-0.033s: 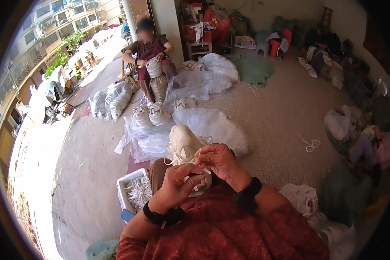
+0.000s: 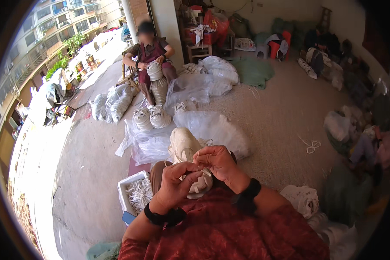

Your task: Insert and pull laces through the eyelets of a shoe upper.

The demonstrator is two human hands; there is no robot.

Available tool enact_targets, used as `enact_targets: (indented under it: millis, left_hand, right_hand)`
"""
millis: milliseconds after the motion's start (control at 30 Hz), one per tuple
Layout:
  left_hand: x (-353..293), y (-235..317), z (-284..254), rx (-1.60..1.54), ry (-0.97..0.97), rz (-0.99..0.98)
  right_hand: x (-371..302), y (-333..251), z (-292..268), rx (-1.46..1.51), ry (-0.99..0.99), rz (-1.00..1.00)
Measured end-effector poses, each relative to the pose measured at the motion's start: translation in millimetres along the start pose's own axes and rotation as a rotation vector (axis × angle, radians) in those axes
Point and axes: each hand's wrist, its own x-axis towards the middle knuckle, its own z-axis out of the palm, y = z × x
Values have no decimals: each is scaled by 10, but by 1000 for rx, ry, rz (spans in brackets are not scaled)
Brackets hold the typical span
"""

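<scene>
A cream lace-up shoe (image 2: 184, 143) rests on my lap, its far part showing beyond my fingers and its near part below them. Above its middle, my left hand (image 2: 180, 175) is closed in a pinch on a thin white shoelace (image 2: 167, 161), part of which loops out beside the shoe. My right hand (image 2: 216, 161) pinches too, its fingertips meeting those of the left over the shoe. The lace between the fingers is mostly hidden.
Left of my lap stands a white box (image 2: 122, 190) of laces with a blue object at its corner. Clear plastic bags (image 2: 212, 125) and bundled shoes (image 2: 159, 117) lie ahead. A seated co-worker (image 2: 151, 52) handles a similar bundle. More shoes (image 2: 301, 199) lie at my right.
My right hand has shifted slightly left, bringing the fingertips of both hands closer together. The lace loop seen at the right fingertips is no longer visible.
</scene>
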Motion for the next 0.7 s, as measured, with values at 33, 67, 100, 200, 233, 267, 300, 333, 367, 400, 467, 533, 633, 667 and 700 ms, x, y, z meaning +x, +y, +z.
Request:
enact_targets:
  millis: [33, 67, 100, 200, 233, 267, 300, 333, 367, 400, 467, 533, 633, 667, 700]
  left_hand:
    - [6, -25, 10, -34, 105, -55]
    - [46, -40, 10, -29, 106, -41]
    - [94, -57, 11, 0, 219, 34]
    - [133, -83, -15, -30, 356, 32]
    - [130, -95, -20, -100, 372, -44]
    - [121, -125, -26, -99, 374, -42]
    - [106, -168, -32, -128, 375, -57]
    - [82, -216, -35, -157, 378, -75]
    - [63, -263, -30, -157, 381, -77]
    - [45, -308, -25, -234, 378, -108]
    - [26, -357, -24, -314, 375, -143]
    - [19, -370, -26, -371, 359, -128]
    - [-10, -334, -49, -479, 296, -228]
    - [-19, -346, -47, -481, 298, -230]
    - [-27, -366, -42, -515, 284, -219]
  right_hand:
    - [1, -10, 75, -5, -10, -13]
    - [6, -18, 134, -77, -16, -41]
    - [14, -33, 191, -149, -21, -69]
    - [7, -101, 337, -287, -76, -67]
    - [2, -113, 358, -296, -89, -43]
    - [3, -111, 361, -297, -92, -45]
    - [0, -106, 360, -339, -83, -57]
    - [0, -93, 359, -381, -76, -67]
    - [3, -82, 353, -380, -78, -65]
    - [5, -70, 343, -369, -73, -44]
    - [5, -61, 342, -358, -66, -18]
    - [2, -100, 367, -389, -54, -4]
    - [6, -111, 321, -432, -124, 17]
    - [-1, -108, 312, -432, -124, 20]
    - [-11, -106, 304, -443, -142, 41]
